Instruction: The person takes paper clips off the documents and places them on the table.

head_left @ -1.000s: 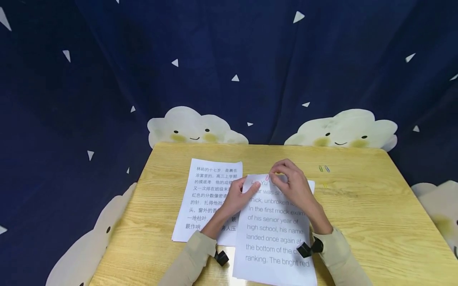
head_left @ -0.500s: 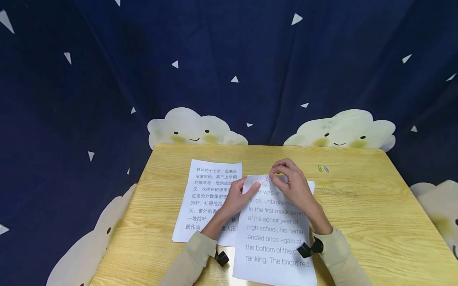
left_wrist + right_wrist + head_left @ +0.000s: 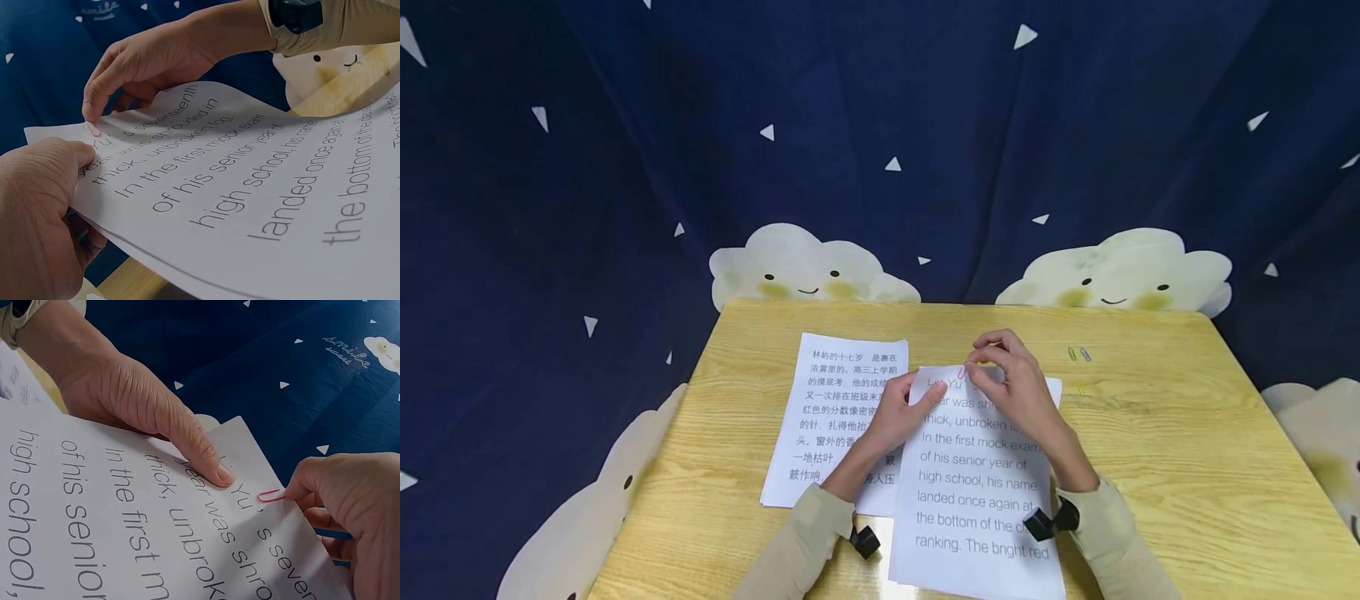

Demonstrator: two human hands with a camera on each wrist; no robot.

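A pink paper clip sits over the top edge of the printed English sheets. My right hand pinches its outer end between thumb and forefinger. My left hand grips the upper left edge of these sheets, thumb on the printed face and fingers underneath. In the left wrist view the sheets are raised at the top and bend in a curve. At least one more sheet edge shows behind the front page at the upper right.
Left of the hands, a printed Chinese sheet lies on the wooden table, partly covered by my left hand and forearm. Green, blue and yellow paper clips lie to the right. A dark blue curtain hangs behind.
Both hands and the sheets stay almost in place. The pink clip is still between my right thumb and forefinger at the top edge; the camera shifts slightly.
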